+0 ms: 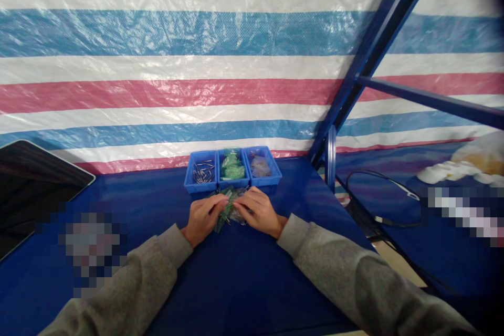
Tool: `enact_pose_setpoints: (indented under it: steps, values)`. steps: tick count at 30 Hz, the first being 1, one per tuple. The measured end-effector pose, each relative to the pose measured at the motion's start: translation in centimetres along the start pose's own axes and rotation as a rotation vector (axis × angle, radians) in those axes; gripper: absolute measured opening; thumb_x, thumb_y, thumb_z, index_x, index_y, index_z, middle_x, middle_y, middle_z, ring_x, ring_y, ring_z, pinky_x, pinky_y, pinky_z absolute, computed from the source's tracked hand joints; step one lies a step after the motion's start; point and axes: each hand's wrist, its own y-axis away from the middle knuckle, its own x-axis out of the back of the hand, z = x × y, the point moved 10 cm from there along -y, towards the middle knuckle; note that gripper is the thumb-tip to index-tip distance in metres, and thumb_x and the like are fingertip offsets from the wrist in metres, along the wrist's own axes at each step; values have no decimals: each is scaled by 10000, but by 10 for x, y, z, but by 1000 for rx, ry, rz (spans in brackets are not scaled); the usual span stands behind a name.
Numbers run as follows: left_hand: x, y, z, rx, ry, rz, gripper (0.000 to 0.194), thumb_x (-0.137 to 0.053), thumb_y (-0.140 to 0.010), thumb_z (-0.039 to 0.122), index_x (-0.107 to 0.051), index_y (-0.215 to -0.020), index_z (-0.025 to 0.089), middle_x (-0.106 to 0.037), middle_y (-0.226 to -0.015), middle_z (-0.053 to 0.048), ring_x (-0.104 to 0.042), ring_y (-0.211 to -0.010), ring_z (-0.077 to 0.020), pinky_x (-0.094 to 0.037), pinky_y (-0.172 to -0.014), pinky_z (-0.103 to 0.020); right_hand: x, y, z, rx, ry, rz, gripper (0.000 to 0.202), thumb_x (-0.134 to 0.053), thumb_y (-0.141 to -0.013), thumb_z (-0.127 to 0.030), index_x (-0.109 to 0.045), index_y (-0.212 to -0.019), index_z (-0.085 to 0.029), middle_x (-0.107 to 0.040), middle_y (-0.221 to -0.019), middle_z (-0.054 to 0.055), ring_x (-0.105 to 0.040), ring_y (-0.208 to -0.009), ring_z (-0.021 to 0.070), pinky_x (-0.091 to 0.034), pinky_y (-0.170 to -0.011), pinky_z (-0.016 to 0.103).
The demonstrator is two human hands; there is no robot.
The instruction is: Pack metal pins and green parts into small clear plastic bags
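My left hand and my right hand meet in front of three small blue bins, fingertips pinched close together. Whatever is between the fingers is too small and covered to make out. Under and around the fingertips lies a loose pile of green and clear plastic pieces, partly hidden by the hands. Just beyond, the left bin holds thin metal pieces. Green plastic packets fill the middle bin. Clear, brownish packets lie in the right bin.
A dark screen with a pale edge stands at the left on the blue tabletop. Behind the bins hangs a striped plastic sheet. A blue metal frame rises at the right, near a black cable and white items.
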Motion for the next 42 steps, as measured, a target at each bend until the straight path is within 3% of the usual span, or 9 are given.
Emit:
enact_pose_setpoints:
  steps: [12,20,34,42]
  values:
    - [-2,-1,-3,36,25,-25,117,-569,-824,182,-618,-929,168,-685,-699,9,-646,-608,-96,-499,-631,-179,3,-1,1,-19,-12,21,99,-528,-856,-199,-618,-838,-165,-616,-691,36,-522,-629,136,-418,-669,305]
    - [-4,-2,-9,103,-37,-66,203,-565,-827,312,-624,-958,169,-703,-860,-38,-668,-700,-125,-517,-654,-191,8,-3,1,-43,-54,54,121,-504,-869,-200,-616,-846,-160,-629,-715,48,-546,-639,142,-428,-667,310]
    - [-3,-1,-3,22,-12,-35,143,-546,-843,235,-624,-944,172,-704,-849,-31,-672,-728,-121,-521,-673,-189,7,-3,0,-33,-49,39,96,-523,-855,-181,-615,-864,-155,-625,-708,44,-537,-626,139,-425,-661,304]
    - [-2,-5,-5,88,1,-47,157,-563,-833,261,-620,-940,161,-701,-844,-29,-661,-694,-109,-505,-656,-178,7,-2,3,-53,-52,44,94,-520,-859,-184,-610,-855,-157,-630,-719,44,-535,-629,135,-427,-671,303]
